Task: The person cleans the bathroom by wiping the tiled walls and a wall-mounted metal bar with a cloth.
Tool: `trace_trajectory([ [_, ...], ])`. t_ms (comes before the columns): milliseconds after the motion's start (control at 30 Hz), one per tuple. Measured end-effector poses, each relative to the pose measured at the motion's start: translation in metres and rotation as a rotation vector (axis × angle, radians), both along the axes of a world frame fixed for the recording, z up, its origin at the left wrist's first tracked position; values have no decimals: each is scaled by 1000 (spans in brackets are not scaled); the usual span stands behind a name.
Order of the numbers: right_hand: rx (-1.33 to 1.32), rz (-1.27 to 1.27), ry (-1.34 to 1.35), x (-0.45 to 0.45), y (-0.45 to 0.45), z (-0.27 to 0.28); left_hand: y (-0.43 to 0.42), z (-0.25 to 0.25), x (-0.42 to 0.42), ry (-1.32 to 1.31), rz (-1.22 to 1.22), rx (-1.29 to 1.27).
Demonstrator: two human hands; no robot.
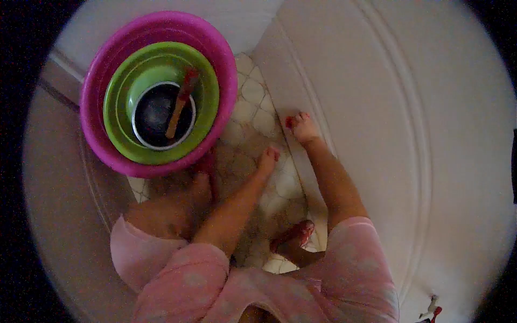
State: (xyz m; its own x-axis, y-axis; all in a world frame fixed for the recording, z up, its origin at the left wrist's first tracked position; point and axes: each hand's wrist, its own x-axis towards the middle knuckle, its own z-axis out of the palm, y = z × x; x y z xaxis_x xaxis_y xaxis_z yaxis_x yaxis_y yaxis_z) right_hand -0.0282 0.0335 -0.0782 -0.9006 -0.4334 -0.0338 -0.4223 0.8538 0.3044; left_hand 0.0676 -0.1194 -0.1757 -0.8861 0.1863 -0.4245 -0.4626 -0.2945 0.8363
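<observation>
My right hand (pixel 304 128) is at the foot of the pale wall on the right, its fingers closed round a small red thing (pixel 290 122) that I cannot make out fully. Lower and to the left, my left hand (pixel 270 156) hovers over or rests on the patterned floor (pixel 258 107); its fingers are too dim and blurred to read, and nothing shows in it. Nearest to it is a large pink basin (pixel 229 102). Inside that sits a green basin (pixel 119 121) with a dark, pale-rimmed bowl (pixel 153 116). A wooden-handled tool with a red end (pixel 177 110) leans across the bowl.
Pale walls (pixel 355 91) rise close on the right and at the back, meeting in a corner. A brown surface (pixel 59 156) stands along the left. My knees and red footwear (pixel 304 234) take up the near floor. A small red and white object (pixel 433 309) shows at the lower right.
</observation>
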Motion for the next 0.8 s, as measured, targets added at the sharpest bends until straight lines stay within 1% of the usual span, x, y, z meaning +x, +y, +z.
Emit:
trace_trajectory([
  [33, -72, 9, 83, -29, 10, -21, 1, 11, -5, -21, 22, -7],
  [67, -143, 18, 160, -58, 27, -61, 0, 26, -6, -47, 45, -12],
  [100, -192, 5, 164, -70, 23, -63, -1, 31, -9, -76, 69, -17],
  [133, -241, -7, 168, -80, 16, -61, -7, 34, 1, -74, 97, 53],
  [200, -285, -106, 60, -108, -17, 2, -5, 15, -9, -61, 130, 152],
  [233, -227, -45, 94, -124, -23, 17, -5, 11, -14, -60, 151, 178],
  [300, -123, 44, 160, -149, -31, 40, -4, 15, -18, -86, 203, 145],
  [367, -41, 78, 208, -154, -46, 64, -5, 11, -17, -30, 193, 7],
  [400, -7, 78, 239, -146, -51, 70, -3, 9, -14, 9, 183, -61],
  [500, -173, -51, 64, -114, -61, 59, -9, 8, -12, -59, 43, -115],
  [567, -323, -333, -257, -61, -84, 94, -1, -3, -8, -19, 56, -81],
  [600, -339, -276, -179, -49, -75, 70, 2, -5, -7, -3, 62, -62],
  [633, -351, -217, -105, -39, -57, 23, -1, 6, -5, -13, 64, -61],
  [667, -362, -158, -31, -28, -47, -1, -7, 24, -4, -21, 65, -60],
  [700, -344, -208, -151, -12, -48, 9, -9, 33, -2, -34, 65, -61],
  [767, -311, -317, -368, 31, -47, 47, 4, 25, 2, -69, 179, 162],
  [800, -341, -354, -379, 51, -44, 53, 11, 17, 1, -86, 236, 276],
])
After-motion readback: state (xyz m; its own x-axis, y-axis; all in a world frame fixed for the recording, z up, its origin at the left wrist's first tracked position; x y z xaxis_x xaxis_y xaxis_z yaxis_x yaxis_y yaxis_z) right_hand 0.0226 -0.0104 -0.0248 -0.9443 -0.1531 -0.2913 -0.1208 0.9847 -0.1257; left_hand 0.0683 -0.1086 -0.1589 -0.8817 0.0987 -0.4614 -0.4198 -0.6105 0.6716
